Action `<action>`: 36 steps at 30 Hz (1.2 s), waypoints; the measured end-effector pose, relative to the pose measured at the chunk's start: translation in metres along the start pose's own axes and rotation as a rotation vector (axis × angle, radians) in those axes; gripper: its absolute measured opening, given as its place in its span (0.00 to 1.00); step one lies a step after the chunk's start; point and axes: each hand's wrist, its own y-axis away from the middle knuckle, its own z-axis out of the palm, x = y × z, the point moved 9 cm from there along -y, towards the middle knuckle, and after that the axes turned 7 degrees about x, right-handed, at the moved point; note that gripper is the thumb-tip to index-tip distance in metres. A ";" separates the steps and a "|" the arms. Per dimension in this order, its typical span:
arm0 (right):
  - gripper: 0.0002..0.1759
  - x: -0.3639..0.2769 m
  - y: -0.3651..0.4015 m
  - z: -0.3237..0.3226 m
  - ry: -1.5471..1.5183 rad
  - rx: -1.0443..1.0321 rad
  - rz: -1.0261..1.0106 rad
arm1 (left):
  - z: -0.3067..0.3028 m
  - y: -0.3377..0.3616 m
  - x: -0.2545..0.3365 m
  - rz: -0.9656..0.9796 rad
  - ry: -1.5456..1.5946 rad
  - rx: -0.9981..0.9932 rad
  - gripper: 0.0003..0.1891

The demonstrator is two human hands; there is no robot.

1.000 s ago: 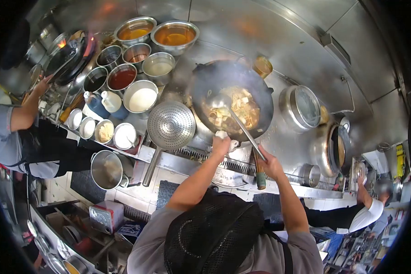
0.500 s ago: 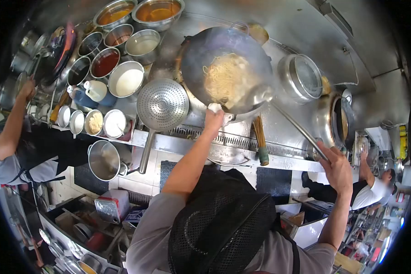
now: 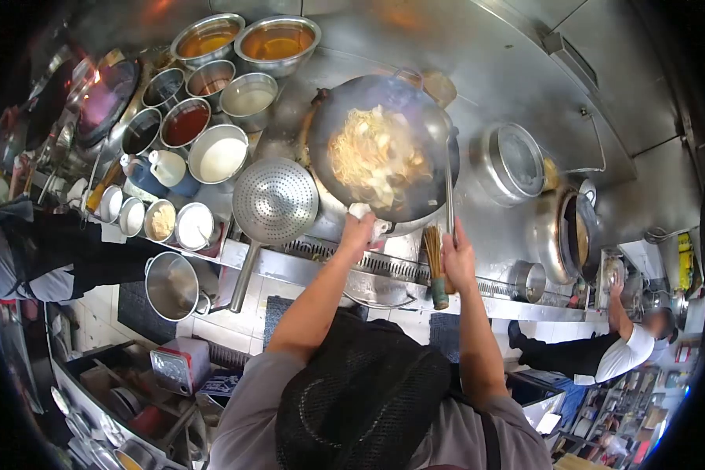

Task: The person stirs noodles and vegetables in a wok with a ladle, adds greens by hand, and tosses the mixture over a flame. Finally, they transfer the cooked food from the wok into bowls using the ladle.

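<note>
My left hand (image 3: 359, 233) grips the near edge of a large dark wok (image 3: 341, 102) through a white cloth (image 3: 360, 211). Noodles (image 3: 376, 153) with pale pieces lie in the wok, and steam hangs over them. My right hand (image 3: 457, 254) is closed on the long metal handle of a ladle (image 3: 449, 184), which stands nearly straight up the view. The ladle's bowl is at the wok's right side, blurred by steam. Between my hands, below the wok, lies a bamboo brush (image 3: 435, 270) with a green-bound end. A perforated strainer (image 3: 276, 200) rests left of the wok.
Bowls of sauces (image 3: 186, 124) and small white tubs (image 3: 194, 225) stand at the left. A metal pot (image 3: 174, 286) hangs below the counter edge. Lidded pots (image 3: 517, 164) are at the right. A co-worker (image 3: 619, 352) is at the far right, another (image 3: 31, 258) at the far left.
My right hand has moved left with the ladle, now more upright and beside the wok's right side. The noodles have shifted and spread in the wok. The left co-worker's raised arm is out of sight.
</note>
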 end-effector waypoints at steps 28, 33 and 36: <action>0.32 -0.018 0.022 -0.045 0.662 -0.186 -0.414 | 0.001 0.014 0.002 -0.114 0.107 -0.138 0.25; 0.31 0.010 0.035 -0.112 0.531 -0.003 -0.428 | 0.011 0.007 -0.002 -0.180 0.223 -0.289 0.17; 0.30 0.008 0.047 -0.129 0.549 0.095 -0.350 | 0.019 -0.009 -0.004 -0.104 0.133 -0.180 0.12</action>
